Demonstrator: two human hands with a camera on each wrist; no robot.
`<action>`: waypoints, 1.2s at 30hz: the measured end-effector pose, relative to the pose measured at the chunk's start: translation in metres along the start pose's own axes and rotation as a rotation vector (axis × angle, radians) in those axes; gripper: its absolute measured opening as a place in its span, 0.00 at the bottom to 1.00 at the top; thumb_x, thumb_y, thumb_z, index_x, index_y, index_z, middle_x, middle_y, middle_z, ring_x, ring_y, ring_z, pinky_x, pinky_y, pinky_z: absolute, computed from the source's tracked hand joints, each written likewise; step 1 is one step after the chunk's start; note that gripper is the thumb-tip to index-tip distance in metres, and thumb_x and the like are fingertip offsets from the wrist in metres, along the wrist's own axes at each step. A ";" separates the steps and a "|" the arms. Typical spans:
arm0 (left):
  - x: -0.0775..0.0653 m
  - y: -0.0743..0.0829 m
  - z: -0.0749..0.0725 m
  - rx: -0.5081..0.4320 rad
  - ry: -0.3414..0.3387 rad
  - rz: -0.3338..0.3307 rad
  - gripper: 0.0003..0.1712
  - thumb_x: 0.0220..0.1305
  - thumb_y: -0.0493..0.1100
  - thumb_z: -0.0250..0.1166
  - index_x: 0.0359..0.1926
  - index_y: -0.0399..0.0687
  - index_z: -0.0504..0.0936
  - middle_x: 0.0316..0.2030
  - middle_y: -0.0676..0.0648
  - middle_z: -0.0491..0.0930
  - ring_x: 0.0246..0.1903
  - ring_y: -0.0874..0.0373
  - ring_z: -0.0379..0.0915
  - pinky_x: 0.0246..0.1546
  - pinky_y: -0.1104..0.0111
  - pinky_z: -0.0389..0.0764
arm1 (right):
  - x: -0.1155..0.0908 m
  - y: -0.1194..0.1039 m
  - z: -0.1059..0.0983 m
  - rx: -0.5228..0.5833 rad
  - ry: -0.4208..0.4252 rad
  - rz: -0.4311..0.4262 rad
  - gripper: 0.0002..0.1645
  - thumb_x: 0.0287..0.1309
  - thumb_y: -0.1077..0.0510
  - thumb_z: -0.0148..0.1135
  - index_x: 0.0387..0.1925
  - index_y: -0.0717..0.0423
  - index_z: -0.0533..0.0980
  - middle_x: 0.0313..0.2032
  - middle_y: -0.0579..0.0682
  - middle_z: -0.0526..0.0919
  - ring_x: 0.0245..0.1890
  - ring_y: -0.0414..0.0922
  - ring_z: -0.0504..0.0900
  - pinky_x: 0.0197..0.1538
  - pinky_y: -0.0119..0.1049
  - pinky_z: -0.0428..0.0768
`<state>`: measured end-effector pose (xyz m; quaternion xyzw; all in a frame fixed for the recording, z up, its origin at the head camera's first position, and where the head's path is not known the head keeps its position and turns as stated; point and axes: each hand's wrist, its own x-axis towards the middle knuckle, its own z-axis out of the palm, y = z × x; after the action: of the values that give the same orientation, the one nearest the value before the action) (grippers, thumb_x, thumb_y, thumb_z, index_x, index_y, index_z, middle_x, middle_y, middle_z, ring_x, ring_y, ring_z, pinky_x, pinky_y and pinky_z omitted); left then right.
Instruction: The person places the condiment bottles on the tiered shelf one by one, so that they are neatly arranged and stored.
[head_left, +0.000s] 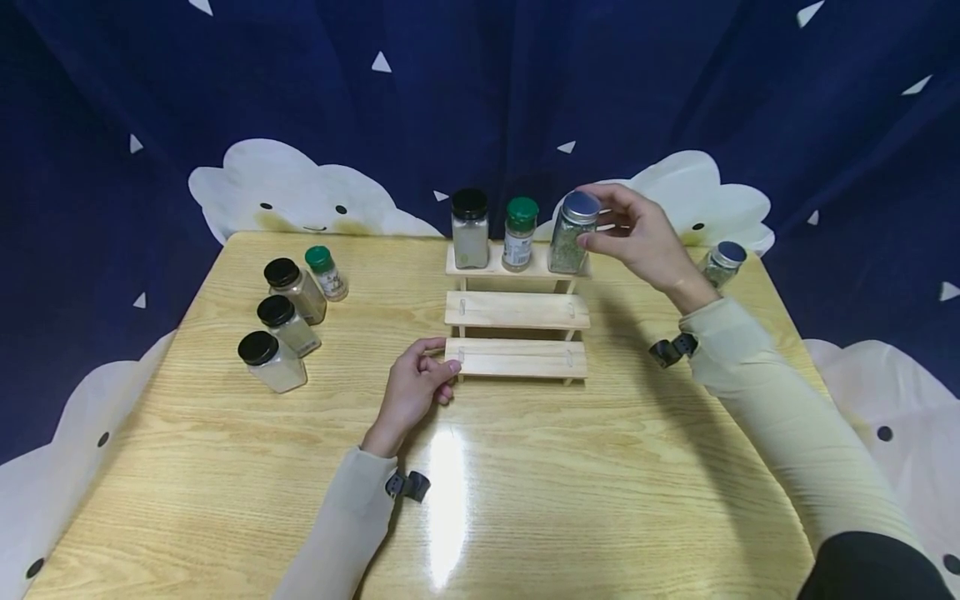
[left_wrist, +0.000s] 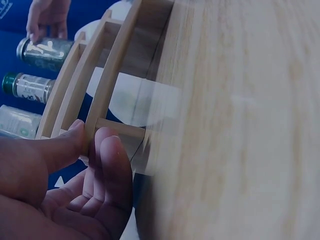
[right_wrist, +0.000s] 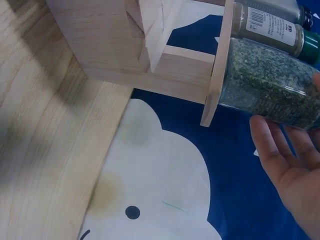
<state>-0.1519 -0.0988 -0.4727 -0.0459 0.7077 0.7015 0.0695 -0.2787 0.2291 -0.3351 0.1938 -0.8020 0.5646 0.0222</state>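
Three jars (head_left: 517, 246) top the rack (head_left: 517, 310), left hand (head_left: 414, 387) pinching it, right hand (head_left: 641, 237) gripping one; five table jars (head_left: 281, 368) remain.

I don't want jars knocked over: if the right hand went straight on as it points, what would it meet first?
The silver-lidded jar on the top shelf, already held by the right hand. Beyond, the green-capped bottle beside it looks next, though depth is unclear.
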 end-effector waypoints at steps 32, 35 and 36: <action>0.000 0.000 0.000 0.001 -0.001 -0.011 0.28 0.74 0.28 0.70 0.71 0.30 0.75 0.27 0.43 0.81 0.20 0.59 0.78 0.21 0.72 0.86 | -0.025 0.006 -0.035 0.061 0.044 -0.038 0.28 0.72 0.69 0.70 0.70 0.54 0.80 0.59 0.53 0.87 0.57 0.49 0.86 0.56 0.30 0.86; 0.000 0.000 0.000 0.003 -0.003 -0.008 0.28 0.74 0.28 0.70 0.71 0.30 0.75 0.27 0.43 0.81 0.20 0.60 0.78 0.21 0.73 0.85 | -0.030 0.006 -0.042 0.045 0.079 -0.037 0.26 0.72 0.68 0.70 0.68 0.54 0.82 0.57 0.51 0.88 0.55 0.47 0.86 0.55 0.28 0.85; 0.000 0.000 0.000 0.004 -0.003 -0.006 0.28 0.74 0.28 0.70 0.71 0.29 0.75 0.27 0.43 0.81 0.20 0.60 0.78 0.21 0.73 0.85 | -0.031 0.006 -0.044 0.031 0.096 -0.038 0.25 0.72 0.68 0.70 0.68 0.54 0.82 0.57 0.51 0.88 0.55 0.46 0.86 0.54 0.28 0.84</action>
<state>-0.1515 -0.0988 -0.4732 -0.0469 0.7088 0.7001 0.0729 -0.2602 0.2803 -0.3321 0.1821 -0.7874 0.5849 0.0685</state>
